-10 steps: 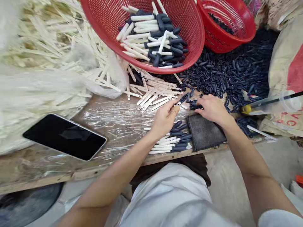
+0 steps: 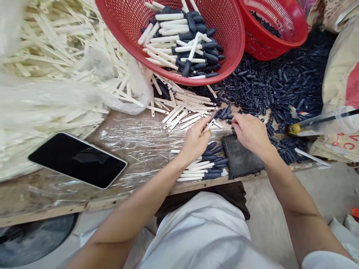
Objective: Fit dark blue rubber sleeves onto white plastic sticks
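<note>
The left hand (image 2: 196, 141) pinches a white strip (image 2: 209, 125) over the tabletop (image 2: 131, 136), beside dark handle pieces (image 2: 225, 112); a slack pinch could drop it. Whether the curled right hand (image 2: 250, 132) grips anything, I cannot tell.

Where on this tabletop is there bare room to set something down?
One patch: the film-covered tabletop, between the phone, the loose white strips and the left hand. Crowded: around the right hand, with the heap of dark pieces beyond and a dark pad nearer.
</note>
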`<state>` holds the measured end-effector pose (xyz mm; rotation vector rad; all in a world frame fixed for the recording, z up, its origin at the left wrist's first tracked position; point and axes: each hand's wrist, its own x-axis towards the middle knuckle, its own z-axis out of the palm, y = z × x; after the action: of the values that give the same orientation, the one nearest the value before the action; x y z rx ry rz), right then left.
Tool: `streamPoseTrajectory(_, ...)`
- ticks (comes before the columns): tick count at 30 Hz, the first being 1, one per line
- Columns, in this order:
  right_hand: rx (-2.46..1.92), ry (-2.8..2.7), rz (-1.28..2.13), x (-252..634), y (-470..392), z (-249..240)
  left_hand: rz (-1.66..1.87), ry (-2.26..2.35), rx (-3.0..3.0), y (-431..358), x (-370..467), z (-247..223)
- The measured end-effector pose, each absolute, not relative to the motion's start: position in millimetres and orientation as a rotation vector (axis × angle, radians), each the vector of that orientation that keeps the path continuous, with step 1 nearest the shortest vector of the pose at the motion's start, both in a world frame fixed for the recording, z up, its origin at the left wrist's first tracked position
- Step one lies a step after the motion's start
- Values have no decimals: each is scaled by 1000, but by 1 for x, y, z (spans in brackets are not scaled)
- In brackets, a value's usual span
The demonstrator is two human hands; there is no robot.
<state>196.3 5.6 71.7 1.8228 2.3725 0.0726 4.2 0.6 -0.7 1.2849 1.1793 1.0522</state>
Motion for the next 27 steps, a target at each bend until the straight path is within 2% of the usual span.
streamPoseTrajectory(13, 1587, 2458, 178, 186, 51, 32, 1190, 1180, 915, 9, 2, 8)
streamPoseTrajectory(27, 1738, 2228, 133, 178, 55, 37, 1129, 1159, 830, 7, 3, 15)
